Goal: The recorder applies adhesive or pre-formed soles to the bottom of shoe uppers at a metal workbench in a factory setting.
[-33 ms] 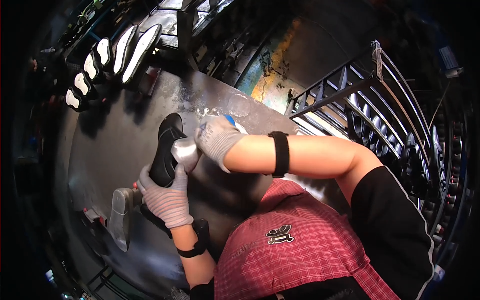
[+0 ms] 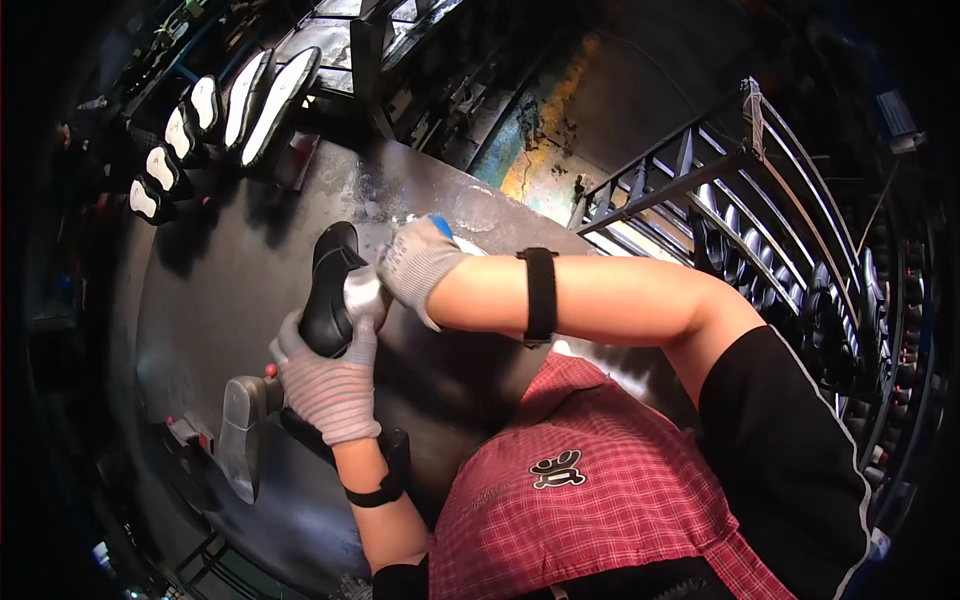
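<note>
A black shoe (image 2: 327,312) is held over the metal table, its far end pointing away from me. My left hand (image 2: 325,385), in a striped grey glove, is wrapped round the near end of the shoe, with the thumb along its right side. In a grey glove too, my right hand (image 2: 418,262) is closed beside the shoe's right side. From it juts a rounded, shiny silver metal tool head (image 2: 365,297) that rests against the shoe. The tool's handle is hidden by the fingers. A blue patch shows at the far side of that glove.
The grey metal table (image 2: 220,300) carries a foot-shaped metal form (image 2: 240,435) left of my left hand. Several black shoes with white soles (image 2: 285,105) stand upside down at the far left. To the right is a metal rack (image 2: 680,185) with several black shoes.
My right hand and the silver tool head have shifted slightly left. The shoe and my left hand have moved a little left too, with the shoe rolled somewhat. Both hands keep their hold.
</note>
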Action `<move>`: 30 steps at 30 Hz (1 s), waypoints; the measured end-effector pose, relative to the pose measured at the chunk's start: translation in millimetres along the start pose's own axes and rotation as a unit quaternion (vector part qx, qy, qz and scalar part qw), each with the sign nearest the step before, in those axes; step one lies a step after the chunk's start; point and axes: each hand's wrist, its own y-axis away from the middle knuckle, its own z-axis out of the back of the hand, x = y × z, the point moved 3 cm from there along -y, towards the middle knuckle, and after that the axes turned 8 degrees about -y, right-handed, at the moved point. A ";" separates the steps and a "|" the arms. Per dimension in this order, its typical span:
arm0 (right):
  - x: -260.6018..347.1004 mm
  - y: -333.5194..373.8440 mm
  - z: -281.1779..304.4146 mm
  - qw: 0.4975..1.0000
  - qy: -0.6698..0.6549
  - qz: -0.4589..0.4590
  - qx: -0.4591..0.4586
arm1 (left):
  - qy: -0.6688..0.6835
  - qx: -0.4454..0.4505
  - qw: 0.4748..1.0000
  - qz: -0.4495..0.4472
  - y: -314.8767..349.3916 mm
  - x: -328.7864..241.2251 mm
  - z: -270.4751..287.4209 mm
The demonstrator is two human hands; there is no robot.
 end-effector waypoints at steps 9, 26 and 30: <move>-51.2 1.2 -24.7 0.973 -0.210 -0.072 0.061 | 0.485 0.376 0.778 -0.132 -100.2 -35.1 -111.1; -71.4 92.1 -342.1 0.542 -0.619 -0.187 -0.536 | -0.022 0.143 0.924 -0.355 122.3 -177.4 -124.6; -85.5 71.8 -328.4 0.416 -0.790 -0.005 -0.449 | 0.056 0.153 0.922 -0.351 117.7 -168.7 -120.0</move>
